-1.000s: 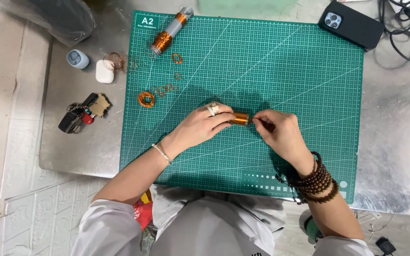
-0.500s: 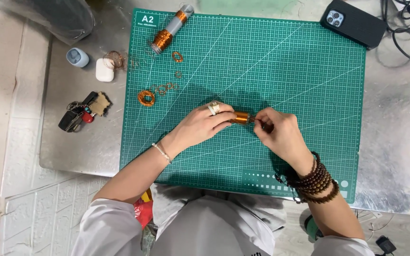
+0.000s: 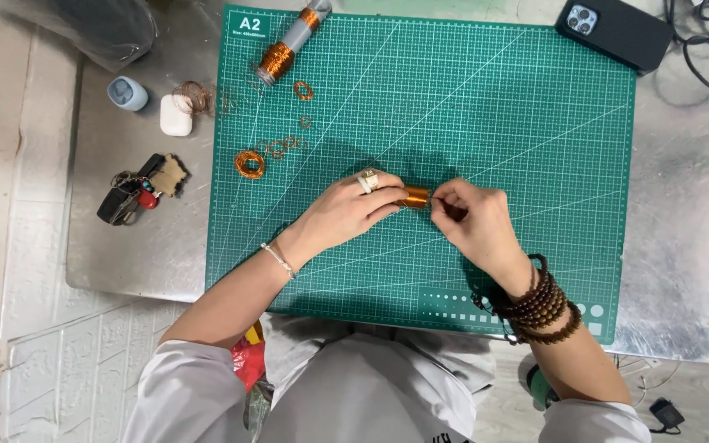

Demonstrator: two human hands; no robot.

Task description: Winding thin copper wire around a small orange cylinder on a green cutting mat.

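Green mat (image 3: 494,107) | hands pinch coil (image 3: 414,197) | phone (image 3: 617,31), keys (image 3: 129,193) aside

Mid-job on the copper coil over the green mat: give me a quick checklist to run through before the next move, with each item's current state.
1. Left hand has the copper coil gripped at its fingertips: ok.
2. Right hand pinched at the coil's free end: ok; the wire itself is too fine to see.
3. Coil held over the green cutting mat, not past its edge: ok.
4. Wire spool within reach at the mat's top-left corner: ok.
5. Finished small wire rings lie apart from the hands: ok.
6. Winding tightness on the coil: cannot tell.
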